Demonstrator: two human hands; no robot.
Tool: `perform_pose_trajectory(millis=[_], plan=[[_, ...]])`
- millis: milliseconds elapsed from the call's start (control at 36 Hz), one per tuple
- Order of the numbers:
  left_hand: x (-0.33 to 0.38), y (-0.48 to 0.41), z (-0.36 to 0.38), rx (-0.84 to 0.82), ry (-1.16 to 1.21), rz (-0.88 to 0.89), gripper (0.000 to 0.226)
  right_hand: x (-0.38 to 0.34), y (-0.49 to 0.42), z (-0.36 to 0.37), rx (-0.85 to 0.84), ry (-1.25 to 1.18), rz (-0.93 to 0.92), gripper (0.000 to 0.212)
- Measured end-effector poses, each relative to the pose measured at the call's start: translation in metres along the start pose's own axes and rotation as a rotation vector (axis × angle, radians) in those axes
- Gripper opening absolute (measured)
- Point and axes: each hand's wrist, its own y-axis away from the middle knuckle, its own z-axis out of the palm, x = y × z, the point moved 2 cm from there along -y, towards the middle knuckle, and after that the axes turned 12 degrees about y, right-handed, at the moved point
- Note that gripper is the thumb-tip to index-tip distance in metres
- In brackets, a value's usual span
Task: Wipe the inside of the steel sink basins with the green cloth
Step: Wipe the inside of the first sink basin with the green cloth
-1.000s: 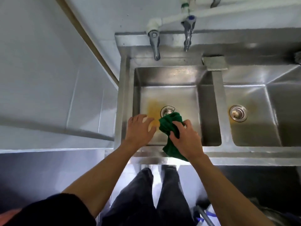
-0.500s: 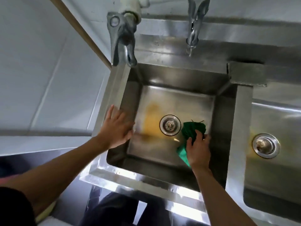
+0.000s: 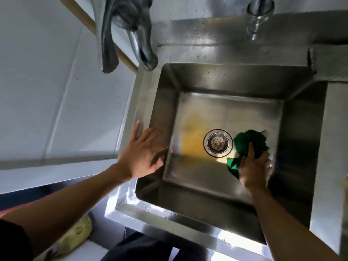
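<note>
Since the earlier frame the left basin (image 3: 298,140) has been brought much closer in view, and the green cloth (image 3: 246,141) is kept just to the right of the drain strainer (image 3: 218,143). The cloth is bunched on the basin floor and is grasped by the grip of the right hand (image 3: 254,167), whose fingers are curled over it. The left hand (image 3: 143,156) is laid on the basin's left rim and wall, its grip released and its fingers spread. A yellow stain (image 3: 193,140) is seen left of the strainer. Two taps (image 3: 140,42) are mounted above the basin.
</note>
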Motion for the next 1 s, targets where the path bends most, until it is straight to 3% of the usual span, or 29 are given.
perform_pose_trajectory(millis=[222, 306, 389, 472, 639, 722, 861, 1000], plan=[[0.0, 0.001, 0.003, 0.037, -0.016, -0.011, 0.048, 0.018, 0.031, 0.016, -0.159, -0.023, 0.018, 0.053], [0.001, 0.001, 0.001, 0.053, -0.008, -0.007, 0.048, 0.016, 0.01, 0.006, -0.14, -0.046, 0.099, 0.059], [0.001, 0.001, 0.003, 0.07, 0.0, -0.004, 0.048, 0.008, -0.015, -0.005, -0.012, -0.14, 0.162, 0.073], [-0.001, 0.001, 0.004, 0.081, 0.007, -0.004, 0.047, -0.001, -0.034, -0.013, 0.085, -0.171, 0.108, 0.089], [-0.002, 0.003, 0.006, 0.103, 0.013, -0.009, 0.045, 0.005, -0.007, 0.006, -0.014, 0.068, -0.186, 0.06], [0.0, 0.002, 0.005, 0.095, 0.02, -0.012, 0.048, 0.026, 0.014, 0.023, 0.024, 0.17, -0.265, 0.062], [0.002, 0.0, 0.002, 0.102, 0.028, -0.018, 0.05, 0.035, -0.014, 0.024, 0.116, 0.185, -0.236, 0.069], [0.002, 0.001, 0.002, 0.104, 0.034, -0.024, 0.05, 0.009, -0.065, 0.006, 0.181, -0.018, -0.154, 0.066]])
